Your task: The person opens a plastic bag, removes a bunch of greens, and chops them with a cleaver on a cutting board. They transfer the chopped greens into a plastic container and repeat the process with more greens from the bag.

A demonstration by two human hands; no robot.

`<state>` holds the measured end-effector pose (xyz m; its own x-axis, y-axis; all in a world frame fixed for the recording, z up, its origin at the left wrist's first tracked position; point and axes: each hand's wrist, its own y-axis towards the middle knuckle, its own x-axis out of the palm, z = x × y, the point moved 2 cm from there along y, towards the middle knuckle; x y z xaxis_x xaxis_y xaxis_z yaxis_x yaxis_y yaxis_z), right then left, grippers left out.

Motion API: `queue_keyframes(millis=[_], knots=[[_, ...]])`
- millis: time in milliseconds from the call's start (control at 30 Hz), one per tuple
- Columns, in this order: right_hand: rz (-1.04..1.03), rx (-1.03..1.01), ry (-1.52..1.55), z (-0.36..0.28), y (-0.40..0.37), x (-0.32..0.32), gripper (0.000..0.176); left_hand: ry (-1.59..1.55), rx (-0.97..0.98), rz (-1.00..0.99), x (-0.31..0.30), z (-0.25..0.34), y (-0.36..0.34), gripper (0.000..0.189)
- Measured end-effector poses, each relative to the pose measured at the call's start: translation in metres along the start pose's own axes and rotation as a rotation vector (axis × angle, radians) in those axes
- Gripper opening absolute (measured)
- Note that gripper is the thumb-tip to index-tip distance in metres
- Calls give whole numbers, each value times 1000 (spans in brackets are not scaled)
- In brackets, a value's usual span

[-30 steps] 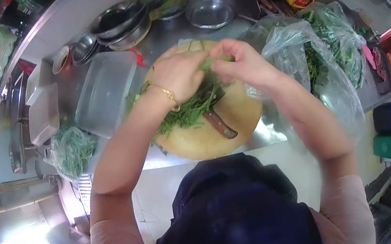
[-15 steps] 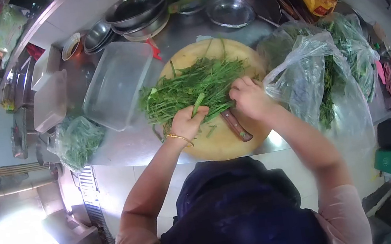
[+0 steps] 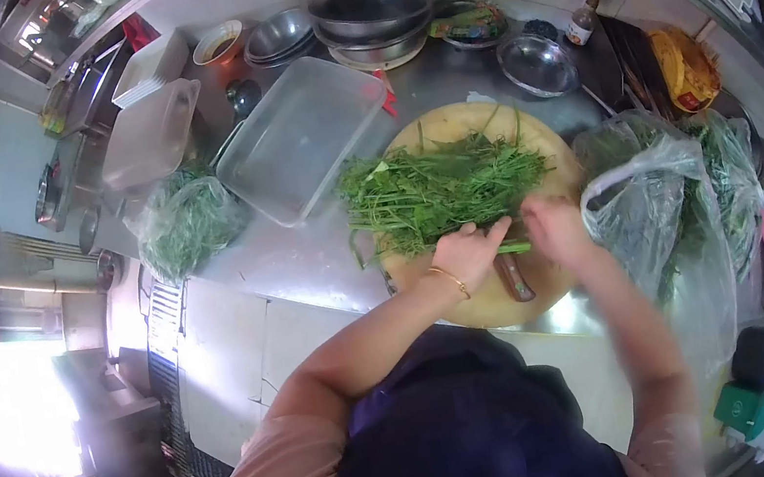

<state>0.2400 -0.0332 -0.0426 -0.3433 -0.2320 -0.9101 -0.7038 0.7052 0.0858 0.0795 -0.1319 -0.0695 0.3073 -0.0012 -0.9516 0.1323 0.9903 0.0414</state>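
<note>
A heap of cut leafy greens (image 3: 443,185) lies on a round wooden cutting board (image 3: 457,311). My left hand (image 3: 466,256) is at the front edge of the heap, its fingers closed around a pale green stalk (image 3: 517,246) that points toward my right hand. Just right of it, my right hand (image 3: 556,224) has its fingers curled in at the heap's right end; it is a little blurred, and whatever they pinch is hidden. Below the hands a knife (image 3: 514,280) rests on the board, its brown handle showing and its blade covered.
Left of the board is a clear plastic tub (image 3: 303,137); a bag of greens (image 3: 188,226) sits further left. Plastic bags of greens (image 3: 662,197) crowd the right side. Along the back stand metal pans (image 3: 369,18), a metal bowl (image 3: 537,67) and a bottle (image 3: 584,19).
My view has swung left, so the counter appears further right. The stalk in my left hand, tilted upward before, now lies flatter. Both hands remain close together over the board.
</note>
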Motion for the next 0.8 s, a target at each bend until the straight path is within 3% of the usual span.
queue_keyframes(millis=[100, 200, 267, 333, 467, 533, 667, 800], knots=[[140, -50, -113, 4, 20, -18, 12, -17, -23, 11, -19, 0, -14, 57], [161, 17, 32, 5, 36, -28, 11, -54, 44, -34, -6, -5, -9, 50], [-1, 81, 108, 4, 41, -26, 12, -11, 35, -140, -5, 0, 2, 34], [-160, 114, 169, 1, 44, -23, 12, 34, 61, -113, 9, -3, 12, 27], [-283, 112, -134, 1, 40, -20, 14, 113, 147, 40, 6, -1, 0, 14], [-182, 163, -226, 12, 39, -27, 15, -33, 228, 62, -10, 9, -12, 13], [443, -162, -210, -22, 38, -72, 14, -362, 301, 282, -64, 5, -54, 21], [436, 32, 340, -57, 28, -72, 3, -114, -48, 426, -122, -101, -64, 25]])
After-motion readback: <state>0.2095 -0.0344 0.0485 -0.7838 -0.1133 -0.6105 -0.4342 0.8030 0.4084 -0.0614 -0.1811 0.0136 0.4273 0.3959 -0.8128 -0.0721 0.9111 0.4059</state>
